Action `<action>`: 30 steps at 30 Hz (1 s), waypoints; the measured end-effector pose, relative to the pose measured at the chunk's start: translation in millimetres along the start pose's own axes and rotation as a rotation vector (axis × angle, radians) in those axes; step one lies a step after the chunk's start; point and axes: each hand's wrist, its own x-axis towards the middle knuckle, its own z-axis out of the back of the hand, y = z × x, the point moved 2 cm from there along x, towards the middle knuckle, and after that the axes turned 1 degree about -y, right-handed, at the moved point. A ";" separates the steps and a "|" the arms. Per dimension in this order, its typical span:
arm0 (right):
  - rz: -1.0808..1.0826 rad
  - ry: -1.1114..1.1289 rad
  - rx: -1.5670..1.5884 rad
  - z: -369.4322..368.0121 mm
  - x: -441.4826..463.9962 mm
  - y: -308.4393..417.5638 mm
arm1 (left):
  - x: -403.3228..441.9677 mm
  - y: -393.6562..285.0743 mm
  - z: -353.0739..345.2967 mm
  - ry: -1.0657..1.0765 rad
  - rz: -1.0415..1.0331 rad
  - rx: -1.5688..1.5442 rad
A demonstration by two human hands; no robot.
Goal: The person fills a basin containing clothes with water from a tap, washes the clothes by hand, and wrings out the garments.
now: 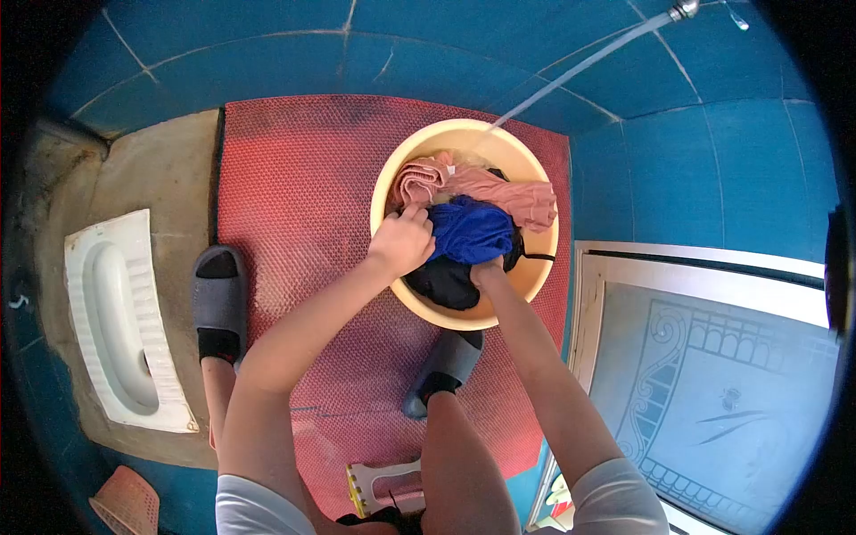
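Observation:
A round cream basin (382, 178) stands on a red mat and holds wet clothes. My left hand (406, 239) is closed on the left end of a blue cloth (471, 227), near the basin's left rim. At the cloth's lower right is my right hand (486, 272), its fingers mostly hidden beneath the fabric. A pink garment (499, 192) lies behind the blue cloth, rolled at its left end. Black fabric (443, 283) sits below the blue cloth, toward the front of the basin. Some water shows at the basin's back.
A hose (580, 69) slants from a wall tap to the basin's back. The red mat (294, 187) lies under my slippered feet. A squat toilet (125, 312) is at left, a pink basket (127, 501) at lower left, a small stool (383, 481) below, and a door (713, 392) at right.

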 end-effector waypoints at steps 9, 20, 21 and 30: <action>0.006 0.042 0.066 -1.0 -5.5 -5.9 | 0.0 -0.3 0.2 -0.019 -0.003 0.005; 0.028 0.097 0.139 -0.3 -4.5 -17.2 | -0.1 1.7 -3.3 -0.043 -0.027 -0.006; 0.030 0.101 0.145 -1.5 -9.3 -17.8 | 0.7 1.6 -3.8 -0.014 -0.022 -0.009; -0.028 0.129 0.239 0.1 -19.7 -16.8 | 0.8 1.6 -4.6 -0.019 -0.008 -0.018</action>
